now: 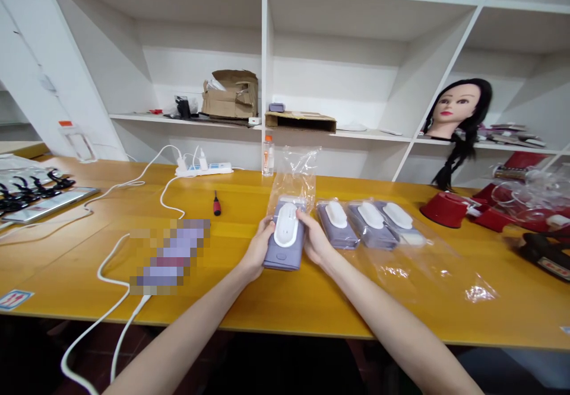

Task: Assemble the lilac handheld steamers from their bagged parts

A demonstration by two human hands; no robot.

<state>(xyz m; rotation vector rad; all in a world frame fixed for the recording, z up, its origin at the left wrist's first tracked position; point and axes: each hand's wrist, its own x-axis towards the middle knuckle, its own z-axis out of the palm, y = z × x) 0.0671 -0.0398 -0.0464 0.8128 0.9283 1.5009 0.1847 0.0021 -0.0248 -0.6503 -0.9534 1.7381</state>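
Observation:
Between both hands is a purple-grey folded bundle (283, 257) with a white oval piece (286, 224) on its top. My left hand (259, 249) grips its left side, and my right hand (313, 236) holds its right side, the thumb by the white oval. A clear plastic bag (296, 169) extends beyond the bundle's far end; whether the bundle is inside it is hard to tell. Just right of my right hand, three similar bundles lie side by side in clear bags: a near one (342, 236), a middle one (378, 236) and a far right one (412, 228).
A red-black screwdriver (217, 204), a pixelated phone-like object (173, 258) with white cables and a power strip (205, 170) lie to the left. A small bottle (268, 156) stands behind the bag. Red equipment (444, 209) is at right, below a mannequin head (458, 110) on the shelf.

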